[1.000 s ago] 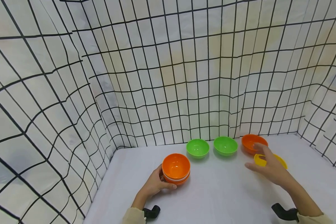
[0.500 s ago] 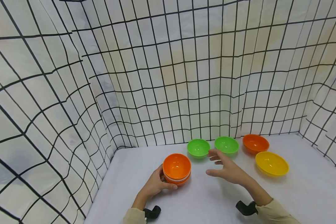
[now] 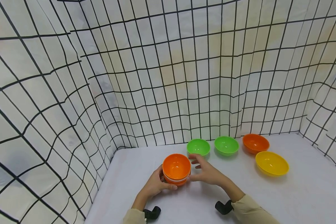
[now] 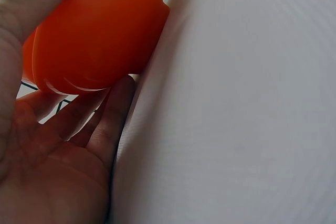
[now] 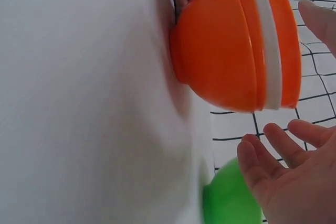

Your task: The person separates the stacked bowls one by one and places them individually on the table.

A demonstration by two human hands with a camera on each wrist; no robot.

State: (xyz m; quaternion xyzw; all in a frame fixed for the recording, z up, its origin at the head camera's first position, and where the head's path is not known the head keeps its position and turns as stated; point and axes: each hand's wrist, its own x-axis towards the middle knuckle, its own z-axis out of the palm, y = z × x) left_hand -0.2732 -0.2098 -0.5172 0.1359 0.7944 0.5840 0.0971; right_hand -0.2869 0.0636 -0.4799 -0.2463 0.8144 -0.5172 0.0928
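Observation:
A stack of nested bowls (image 3: 175, 168), orange with a white one between, stands on the white cloth in the head view. My left hand (image 3: 156, 183) holds its left side, thumb in front and fingers behind. In the left wrist view those fingers (image 4: 113, 114) lie against the orange bowl (image 4: 100, 35). At the stack's right side is my right hand (image 3: 205, 172), fingers spread and slightly bent. The right wrist view shows a gap between its fingertips (image 5: 247, 150) and the stack, whose white bowl (image 5: 268, 45) shows as a band below the top orange one.
Behind the stack sit two green bowls (image 3: 198, 147) near the back edge of the cloth-covered table (image 3: 123, 174). Farther right are another orange bowl (image 3: 255, 143) and a yellow bowl (image 3: 272, 163). Grid-patterned white curtains (image 3: 168, 77) enclose the back and sides.
My right hand has moved left from the yellow bowl, past the green bowls, to the stack's right side. The left hand and the stack have stayed in place.

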